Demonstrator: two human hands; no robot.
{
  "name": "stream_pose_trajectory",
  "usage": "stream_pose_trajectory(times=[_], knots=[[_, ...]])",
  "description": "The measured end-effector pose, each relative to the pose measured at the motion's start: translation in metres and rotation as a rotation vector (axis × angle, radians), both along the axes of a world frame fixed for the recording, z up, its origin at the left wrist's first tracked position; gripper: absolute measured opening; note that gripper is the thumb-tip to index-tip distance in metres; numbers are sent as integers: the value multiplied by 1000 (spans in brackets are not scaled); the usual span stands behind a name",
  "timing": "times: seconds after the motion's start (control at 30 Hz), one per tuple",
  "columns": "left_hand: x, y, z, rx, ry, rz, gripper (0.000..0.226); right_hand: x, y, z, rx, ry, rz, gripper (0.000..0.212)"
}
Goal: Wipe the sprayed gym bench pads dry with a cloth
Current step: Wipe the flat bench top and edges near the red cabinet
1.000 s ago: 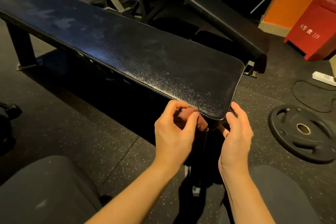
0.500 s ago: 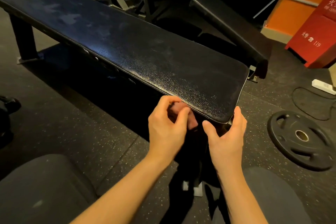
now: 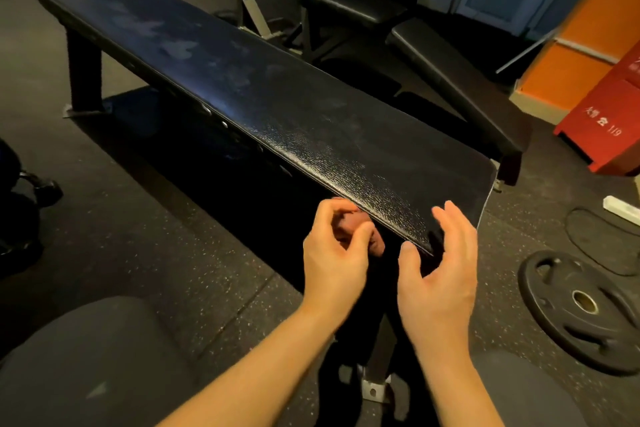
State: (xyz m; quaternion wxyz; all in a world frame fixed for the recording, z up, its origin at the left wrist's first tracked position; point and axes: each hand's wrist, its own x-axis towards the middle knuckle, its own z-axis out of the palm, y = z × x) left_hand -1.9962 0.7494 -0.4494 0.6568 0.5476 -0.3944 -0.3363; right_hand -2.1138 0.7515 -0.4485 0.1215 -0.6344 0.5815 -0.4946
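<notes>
A long flat bench with a black textured pad [image 3: 311, 121] runs from the far left to its near end in front of me; pale smears show on its far half. My left hand [image 3: 332, 253] is curled round a small bunched reddish-brown cloth [image 3: 376, 243] just under the pad's near long edge. At the pad's near corner my right hand [image 3: 440, 274] holds nothing; its fingers are spread and relaxed, the fingertips over the pad and the thumb by the edge.
A black weight plate [image 3: 581, 308] lies on the rubber floor at the right, with a cable and a white power strip [image 3: 620, 211] behind it. An inclined bench [image 3: 457, 80] and a red box [image 3: 609, 114] stand beyond. My knees fill the bottom corners.
My right hand has shifted left from the pad's end to its near corner and opened its fingers. My left hand keeps the cloth at the same edge.
</notes>
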Motion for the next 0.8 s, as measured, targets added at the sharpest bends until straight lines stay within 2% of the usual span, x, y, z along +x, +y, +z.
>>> stream_pose_trajectory(times=[0.13,0.2,0.27,0.4,0.5,0.6,0.67,0.8], knots=[[49,-30,-9,123,23,239,20,9,0,3,32,68,87,47],[69,-34,-15,187,47,271,20,6,-1,4,65,93,103,43],[61,-26,-16,172,70,211,20,3,-7,3,58,138,95,41],[10,-4,-15,99,218,-70,23,0,-18,0,25,173,73,37],[1,1,-10,130,176,-16,21,-5,-17,-5,28,224,83,38],[46,-22,-8,162,265,145,18,-12,-16,-6,32,254,107,37],[88,-41,-18,218,217,231,18,-13,-18,-2,33,253,106,36],[98,-28,-6,229,183,46,16,9,-35,14,-9,402,230,35]])
